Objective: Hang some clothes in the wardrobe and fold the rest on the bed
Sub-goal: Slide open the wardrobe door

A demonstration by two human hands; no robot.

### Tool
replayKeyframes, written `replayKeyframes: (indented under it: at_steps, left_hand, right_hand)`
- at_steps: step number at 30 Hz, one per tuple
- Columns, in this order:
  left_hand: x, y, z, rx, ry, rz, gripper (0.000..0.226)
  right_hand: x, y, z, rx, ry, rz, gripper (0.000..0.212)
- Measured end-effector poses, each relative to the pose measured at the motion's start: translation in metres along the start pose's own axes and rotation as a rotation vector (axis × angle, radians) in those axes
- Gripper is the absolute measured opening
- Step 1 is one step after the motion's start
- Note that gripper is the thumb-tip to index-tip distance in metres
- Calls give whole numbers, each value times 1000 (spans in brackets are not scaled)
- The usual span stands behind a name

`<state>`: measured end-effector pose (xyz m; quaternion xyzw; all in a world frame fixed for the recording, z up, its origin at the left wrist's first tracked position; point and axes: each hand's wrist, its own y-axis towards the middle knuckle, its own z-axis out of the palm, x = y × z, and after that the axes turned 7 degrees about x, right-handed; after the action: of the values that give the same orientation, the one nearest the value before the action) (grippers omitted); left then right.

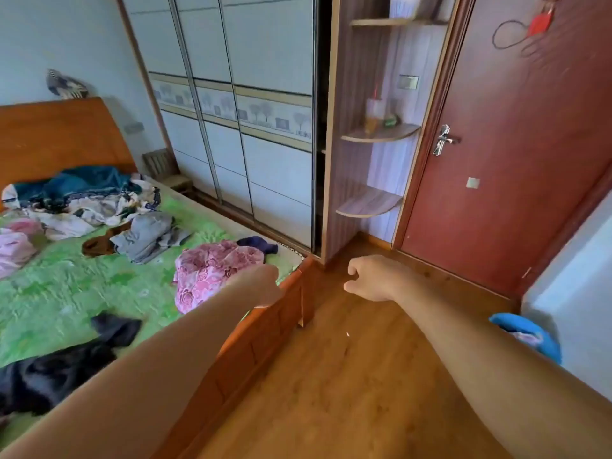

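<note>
One crumpled pink garment (pixel 212 273) lies lengthwise along the footboard (pixel 281 313).

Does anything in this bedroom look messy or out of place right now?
Yes. Clothes lie unfolded across the bed: a crumpled pink floral garment at the foot edge, a grey pile mid-bed, a black garment sprawled nearer the camera, a mixed heap by the headboard. Nothing looks spilled or broken.

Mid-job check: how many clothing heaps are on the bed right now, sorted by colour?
Pink: 2, floral heap and pale heap
Grey heap: 1
Brown heap: 1
Black heap: 1
Navy heap: 1
Teal-and-white heap: 1
Total: 7 heaps. How many pieces are in each cannot be told.
</note>
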<state>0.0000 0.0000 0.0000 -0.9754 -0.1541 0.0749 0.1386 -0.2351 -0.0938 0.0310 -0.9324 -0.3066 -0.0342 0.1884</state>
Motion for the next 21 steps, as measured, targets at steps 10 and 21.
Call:
replayKeyframes:
  at_steps: [10,21]
  left_hand:
    - [-21,188,-37,113,-39,14,51]
    - [12,418,-102,49,-48,24,35]
  right_hand:
    - [-62,161,-46,85,13,53,44]
    - [-97,383,-140,70,24,35,39]
